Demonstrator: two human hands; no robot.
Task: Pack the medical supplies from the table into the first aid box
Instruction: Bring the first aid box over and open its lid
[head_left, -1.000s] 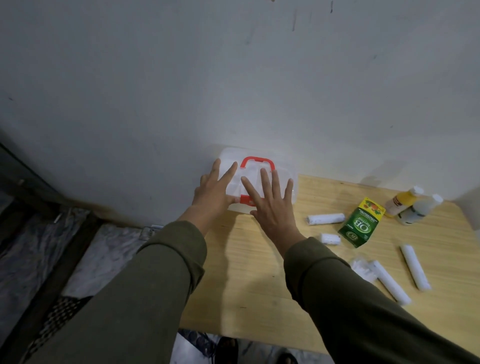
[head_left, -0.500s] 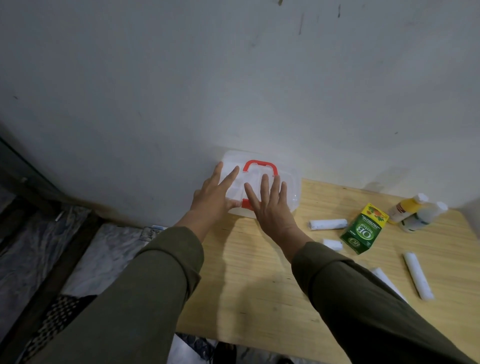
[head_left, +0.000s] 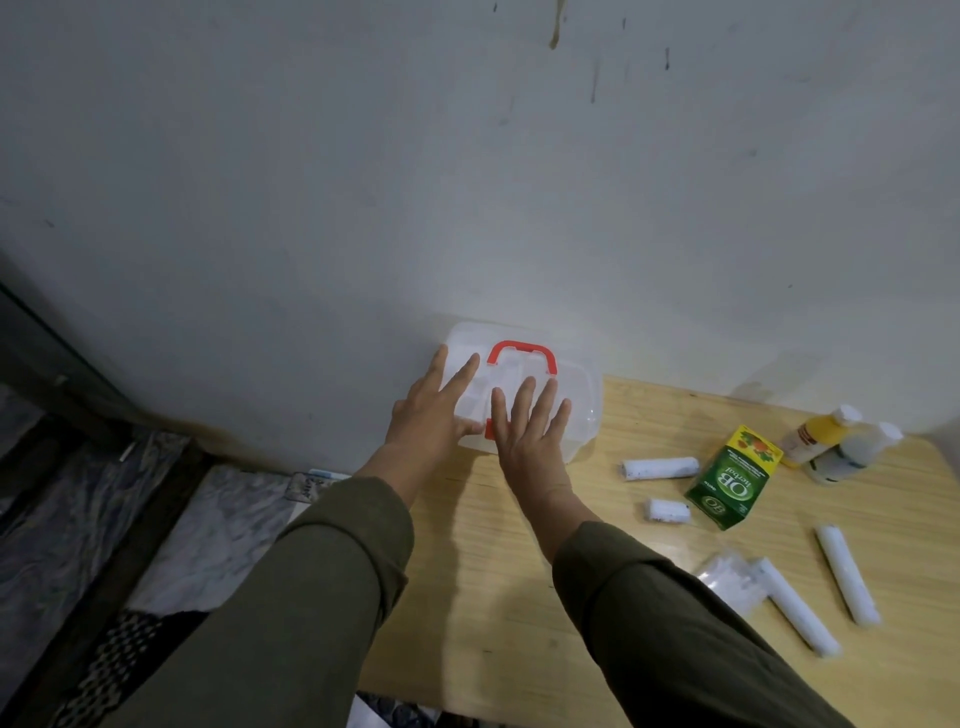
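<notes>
Clear plastic first aid box (head_left: 582, 410) with red handle (head_left: 521, 355), lid shut, against the wall at the far left of a wooden table (head_left: 519, 597).

Both hands flat on the lid, fingers spread, gripping nothing: left hand (head_left: 434, 415) on the left end, right hand (head_left: 524, 436) at the middle, left thumb by a red front latch (head_left: 489, 429). Box's long axis running left to right. Unpacked, well to the right and nearer the right hand: white rolls (head_left: 660, 467), green carton (head_left: 732, 483), two bottles (head_left: 836, 441).

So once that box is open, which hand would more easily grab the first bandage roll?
Probably the right hand. The bandage rolls, green carton and bottles all lie on its side of the first aid box; the left hand would have to cross over.
</notes>
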